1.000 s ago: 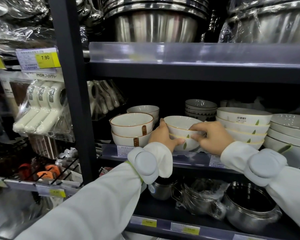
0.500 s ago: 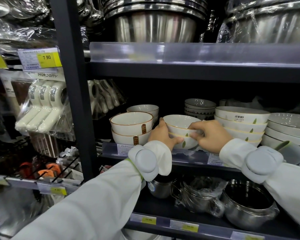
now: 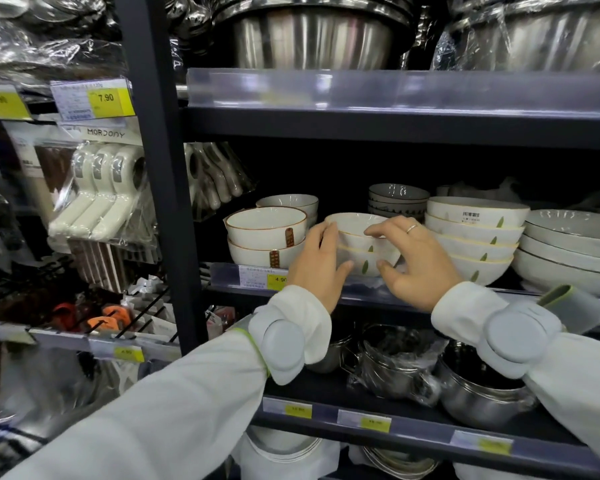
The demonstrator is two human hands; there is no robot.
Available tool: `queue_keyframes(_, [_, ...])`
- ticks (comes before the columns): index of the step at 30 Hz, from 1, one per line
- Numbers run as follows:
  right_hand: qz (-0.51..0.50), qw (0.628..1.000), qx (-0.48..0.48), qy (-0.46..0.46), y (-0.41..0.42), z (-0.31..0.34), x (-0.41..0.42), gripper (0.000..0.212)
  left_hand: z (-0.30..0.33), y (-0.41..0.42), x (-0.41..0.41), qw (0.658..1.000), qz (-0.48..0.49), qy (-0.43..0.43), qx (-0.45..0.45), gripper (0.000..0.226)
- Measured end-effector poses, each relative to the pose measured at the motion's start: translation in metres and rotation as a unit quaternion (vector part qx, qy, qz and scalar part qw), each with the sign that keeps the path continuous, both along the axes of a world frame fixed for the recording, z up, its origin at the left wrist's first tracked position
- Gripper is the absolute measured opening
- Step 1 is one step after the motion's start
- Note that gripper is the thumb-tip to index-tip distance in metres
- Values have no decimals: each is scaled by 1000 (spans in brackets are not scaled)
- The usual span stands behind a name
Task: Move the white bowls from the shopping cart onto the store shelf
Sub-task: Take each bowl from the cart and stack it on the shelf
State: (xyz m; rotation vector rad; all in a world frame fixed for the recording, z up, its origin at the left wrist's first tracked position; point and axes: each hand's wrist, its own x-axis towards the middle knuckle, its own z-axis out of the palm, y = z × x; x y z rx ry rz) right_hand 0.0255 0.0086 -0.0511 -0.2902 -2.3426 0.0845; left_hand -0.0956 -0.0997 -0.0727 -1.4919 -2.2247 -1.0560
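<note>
Two stacked white bowls (image 3: 364, 252) with yellow rims and green leaf marks stand at the front of the middle store shelf (image 3: 371, 296). My left hand (image 3: 317, 268) holds the stack's left side, fingers curled at the rim and thumb low on the lower bowl. On the right side, my right hand (image 3: 420, 263) holds it with fingertips on the top rim and the thumb against the lower bowl. The shopping cart is out of view.
Brown-rimmed bowls (image 3: 265, 233) stand close on the left and a taller stack of leaf bowls (image 3: 475, 237) close on the right. Grey-rimmed dishes (image 3: 568, 244) lie farther right. A dark upright post (image 3: 156, 168) bounds the bay. Steel pots (image 3: 478, 389) sit on the shelf below.
The stack stays in the same spot on the shelf. My right hand's fingers have slid back from inside the rim and spread along the stack's side; the left hand barely moved.
</note>
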Motion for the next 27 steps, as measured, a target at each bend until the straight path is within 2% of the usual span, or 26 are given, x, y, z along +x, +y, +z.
queue_keyframes(5, [35, 998, 31, 29, -20, -24, -2, 47, -21, -28, 2, 999, 10, 45, 25, 54])
queue_keyframes(14, [78, 996, 39, -32, -65, -76, -20, 50, -86, -80, -21, 990, 67, 123, 16, 53])
queue_keyframes(19, [91, 994, 24, -58, -89, -102, -37, 52, -116, -105, -42, 989, 74, 131, 7, 55])
queue_keyframes(27, [103, 987, 18, -120, -137, -181, -65, 51, -183, -154, -70, 988, 38, 129, -70, 49])
